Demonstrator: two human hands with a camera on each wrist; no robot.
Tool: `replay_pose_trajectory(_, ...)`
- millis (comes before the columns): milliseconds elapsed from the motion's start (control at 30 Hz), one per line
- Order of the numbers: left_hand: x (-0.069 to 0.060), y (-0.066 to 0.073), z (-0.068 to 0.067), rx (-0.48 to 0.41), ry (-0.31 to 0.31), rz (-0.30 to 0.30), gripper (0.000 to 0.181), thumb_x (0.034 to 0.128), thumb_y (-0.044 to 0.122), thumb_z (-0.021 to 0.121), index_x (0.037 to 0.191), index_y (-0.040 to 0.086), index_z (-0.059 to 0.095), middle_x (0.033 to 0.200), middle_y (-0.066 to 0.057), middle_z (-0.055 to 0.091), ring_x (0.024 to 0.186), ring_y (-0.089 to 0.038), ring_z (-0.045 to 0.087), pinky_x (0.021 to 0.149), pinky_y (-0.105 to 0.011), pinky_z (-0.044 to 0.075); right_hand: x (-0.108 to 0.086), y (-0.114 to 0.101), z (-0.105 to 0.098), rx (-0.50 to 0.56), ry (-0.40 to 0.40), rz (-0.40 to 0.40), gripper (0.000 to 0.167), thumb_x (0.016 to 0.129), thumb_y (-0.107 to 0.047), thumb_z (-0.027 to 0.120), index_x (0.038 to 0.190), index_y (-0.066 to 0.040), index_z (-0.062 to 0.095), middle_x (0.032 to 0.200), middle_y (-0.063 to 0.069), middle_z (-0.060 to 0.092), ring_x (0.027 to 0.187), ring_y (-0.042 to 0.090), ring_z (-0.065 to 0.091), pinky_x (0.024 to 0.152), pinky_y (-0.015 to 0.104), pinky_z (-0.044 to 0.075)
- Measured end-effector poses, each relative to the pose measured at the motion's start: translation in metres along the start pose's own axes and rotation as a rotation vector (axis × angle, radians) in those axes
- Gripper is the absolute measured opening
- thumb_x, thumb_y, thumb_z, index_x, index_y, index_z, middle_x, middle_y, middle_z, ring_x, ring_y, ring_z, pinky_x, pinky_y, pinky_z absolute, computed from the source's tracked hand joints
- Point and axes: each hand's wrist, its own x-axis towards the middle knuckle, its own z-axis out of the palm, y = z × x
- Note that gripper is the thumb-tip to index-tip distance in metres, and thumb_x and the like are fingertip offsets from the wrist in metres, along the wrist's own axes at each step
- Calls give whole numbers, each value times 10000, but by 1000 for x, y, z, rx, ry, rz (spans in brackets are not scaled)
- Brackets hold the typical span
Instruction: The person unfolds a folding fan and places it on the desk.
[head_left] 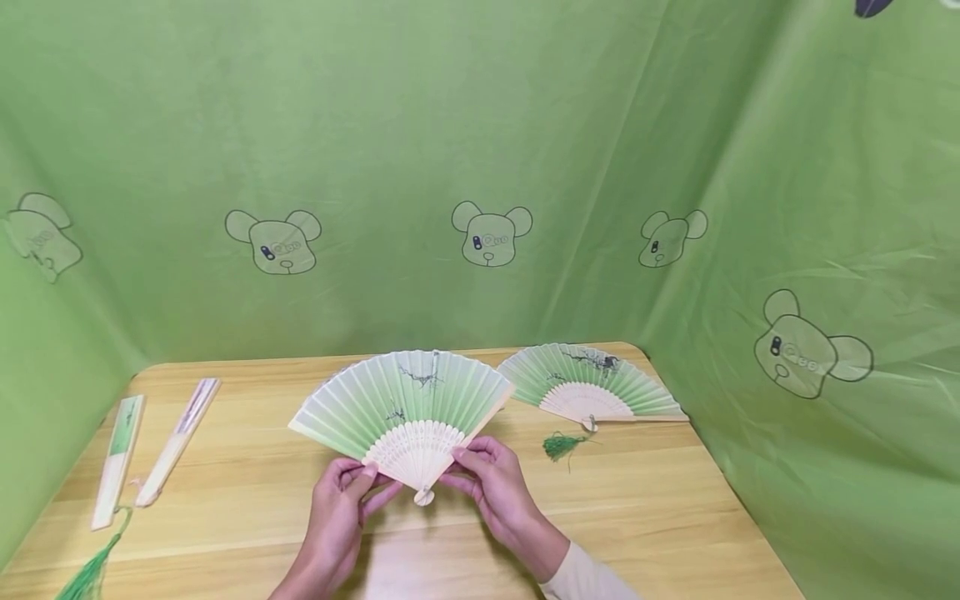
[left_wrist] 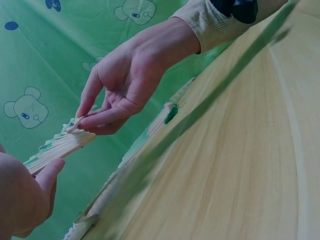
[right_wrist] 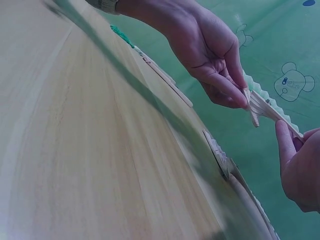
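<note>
Spread between both hands is a green-and-white folding fan [head_left: 442, 392] with dark branch prints and pale ribs, raised above the table. The left hand [head_left: 337, 508] pinches its left outer rib, thumb in front and fingers behind. On the opposite rib, the right hand [head_left: 498, 492] pinches in the same way. The fan's pivot end [head_left: 424, 497] points down between the hands. In the right wrist view, the left hand [right_wrist: 210, 55] grips the ribs near the right hand [right_wrist: 305, 172].
Behind on the right lies another spread green fan [head_left: 577, 400] with a green tassel [head_left: 562, 446]. Two folded fans, one green [head_left: 118, 458] and one purplish [head_left: 180, 437], lie on the left of the wooden table [head_left: 247, 500]. A patterned green curtain [head_left: 375, 125] surrounds it.
</note>
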Motion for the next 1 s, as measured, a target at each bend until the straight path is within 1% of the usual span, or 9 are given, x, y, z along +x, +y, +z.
replay_pose_trajectory(267,0,0,1,-14,2,7,173,1047,-40,452,1205,-63,385,1107,-97,614,1023,-199,702,1013,-333,648,0,1,1,8,12,-15,269,977,15,611,1186,101,465,996,100,689,889,187,721,918,350,690)
replay_pose_trajectory(433,0,0,1,-26,5,17,172,1046,-39,457,1200,-57,383,1113,-98,623,1016,-196,713,1014,-334,647,1,2,1,12,15,-28,296,983,-2,611,1211,103,455,1006,93,692,906,180,713,914,328,689)
replay_pose_trajectory(700,1,1,1,-44,4,45,202,1053,-24,451,1235,-74,380,1135,-120,598,1014,-188,702,1021,-342,644,1,4,0,30,23,-35,232,984,0,595,1167,60,466,1034,88,677,918,176,713,924,321,684)
replay_pose_trajectory(1000,0,2,0,-55,9,51,217,1060,-4,460,1246,-80,378,1117,-115,599,1025,-206,709,1026,-341,640,1,3,4,62,49,-37,201,986,21,582,1140,58,458,1021,91,644,912,173,693,943,321,678)
